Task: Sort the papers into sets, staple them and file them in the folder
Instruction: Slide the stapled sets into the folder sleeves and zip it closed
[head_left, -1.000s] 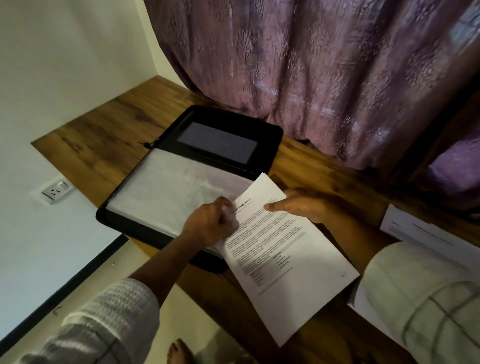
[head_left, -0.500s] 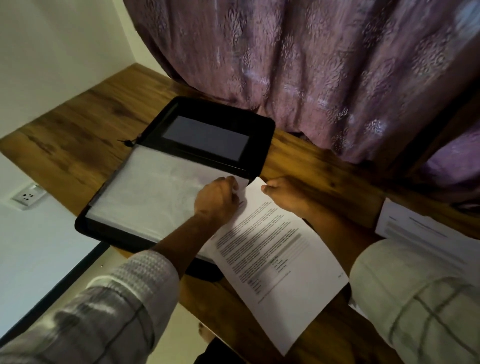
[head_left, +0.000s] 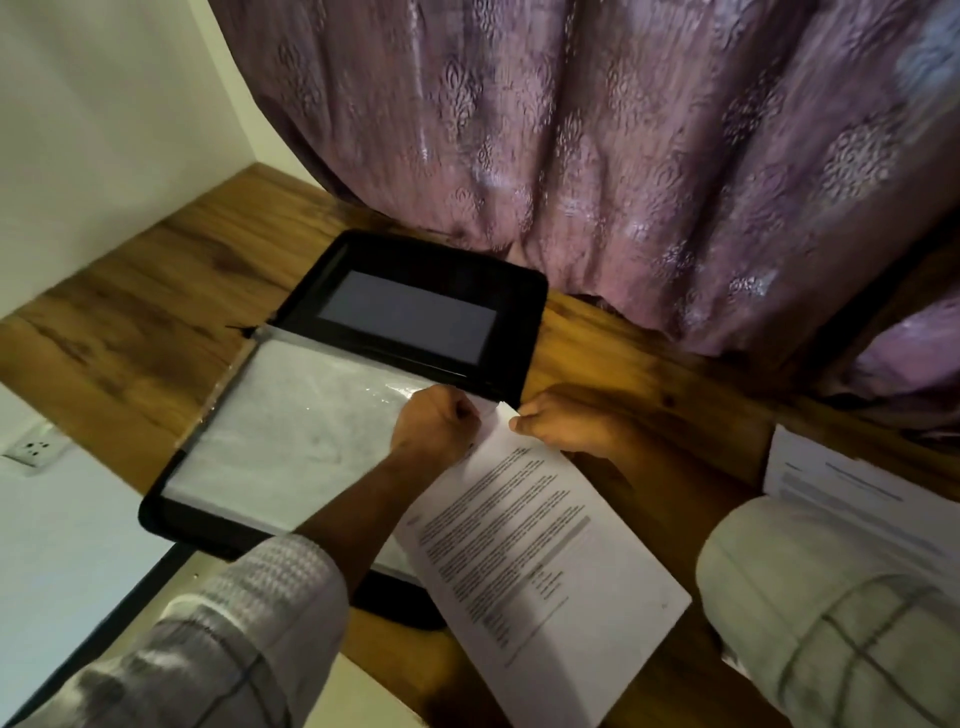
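I'm looking at a mauve curtain (head_left: 623, 156) with a raised leaf pattern hanging across the back, its hem meeting the far edge of a wood-grain desk (head_left: 156, 291). There's a plain white wall (head_left: 104, 93) on the left and a white wall socket (head_left: 34, 447) below desk level. A black skirting strip (head_left: 104, 623) runs along the pale floor (head_left: 374, 691). The light is dim and warm.

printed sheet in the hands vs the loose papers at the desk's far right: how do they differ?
The printed sheet is pinched at its top corner by the right hand; the loose papers are untouched.
The printed sheet lies diagonally across the folder corner; the loose papers lie apart from it, partly behind the right sleeve.
Both are white with printed text.
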